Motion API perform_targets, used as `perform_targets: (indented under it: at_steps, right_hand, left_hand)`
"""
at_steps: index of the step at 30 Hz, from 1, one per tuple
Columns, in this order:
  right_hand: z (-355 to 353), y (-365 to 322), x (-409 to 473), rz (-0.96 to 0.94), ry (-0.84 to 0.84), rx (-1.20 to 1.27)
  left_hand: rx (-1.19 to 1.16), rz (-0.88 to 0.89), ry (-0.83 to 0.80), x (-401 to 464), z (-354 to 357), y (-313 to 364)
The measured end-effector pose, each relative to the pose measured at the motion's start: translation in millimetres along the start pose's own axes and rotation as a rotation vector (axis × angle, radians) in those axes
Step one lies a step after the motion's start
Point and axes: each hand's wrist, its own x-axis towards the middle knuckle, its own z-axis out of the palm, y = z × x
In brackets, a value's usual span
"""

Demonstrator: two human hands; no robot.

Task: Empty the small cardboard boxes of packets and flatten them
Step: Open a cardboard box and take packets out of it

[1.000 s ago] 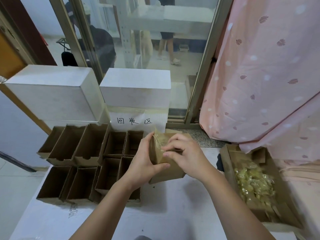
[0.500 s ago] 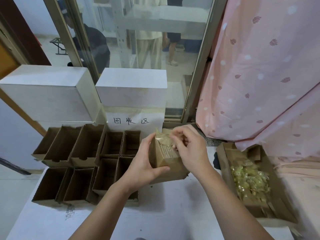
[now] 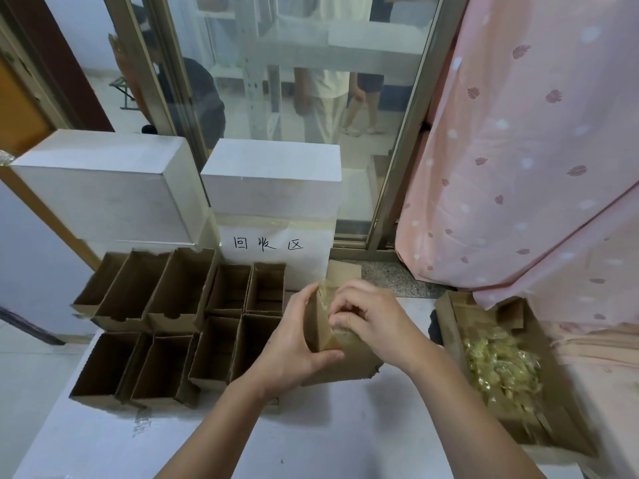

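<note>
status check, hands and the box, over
Left hand grips small cardboard box upright on table. Right hand pinching at its taped top. Packets tray to the right, empty boxes left; nothing blocking.

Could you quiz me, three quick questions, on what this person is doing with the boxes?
1. True or false: the left hand grips the small cardboard box.
2. Where do the loose yellow packets lie? A) in the open carton on the right B) in the empty boxes on the left
3. What is the right hand touching?

Key: 1 true; 2 A; 3 the top of the small cardboard box.
</note>
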Motion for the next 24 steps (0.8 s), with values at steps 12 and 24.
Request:
perform_targets:
  at_steps: [12,24]
  right_hand:
    - [5,-7,5,0.059,-0.014,0.041]
    - [28,-5,7,0.077,0.139,0.031]
  left_hand:
    - [-0.022,0.007,0.014,-3,-5,-4]
    - [-0.055,-0.066,0.034,-6,-8,-15]
